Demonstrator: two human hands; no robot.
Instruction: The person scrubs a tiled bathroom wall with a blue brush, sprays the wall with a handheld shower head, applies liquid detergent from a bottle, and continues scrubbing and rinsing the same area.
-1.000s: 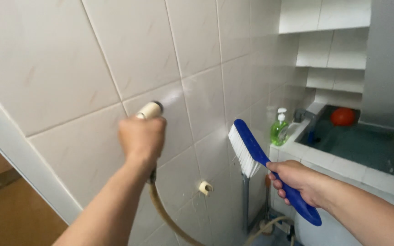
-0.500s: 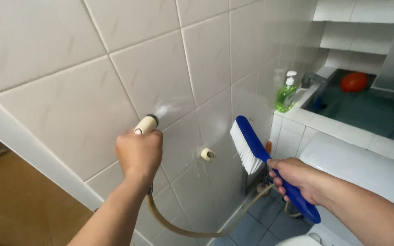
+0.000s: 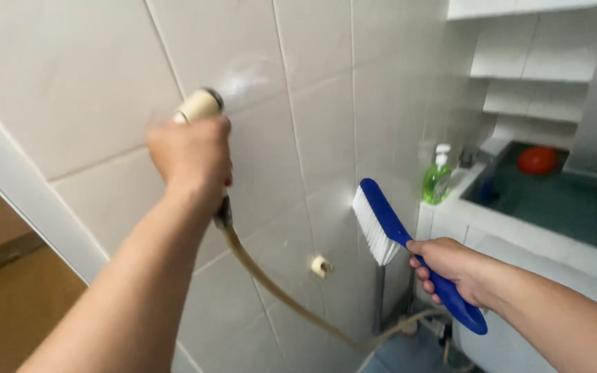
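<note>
The left hand (image 3: pixel 191 153) is clenched around a cream plastic spray nozzle (image 3: pixel 200 106) on a beige hose (image 3: pixel 278 293), aiming water at the white tiled wall (image 3: pixel 91 76), while the right hand (image 3: pixel 450 268) grips the blue white-bristled scrubbing brush (image 3: pixel 399 238), held off the wall with bristles turned toward it.

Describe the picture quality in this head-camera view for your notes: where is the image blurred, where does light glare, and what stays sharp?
Head view: the left hand and its spray nozzle are smeared by motion blur; spray mist hazes the wall tile; a bright glint sits on the wet tile beside the blue brush; the right hand is fairly sharp; the water tank lies in dimmer light.
</note>
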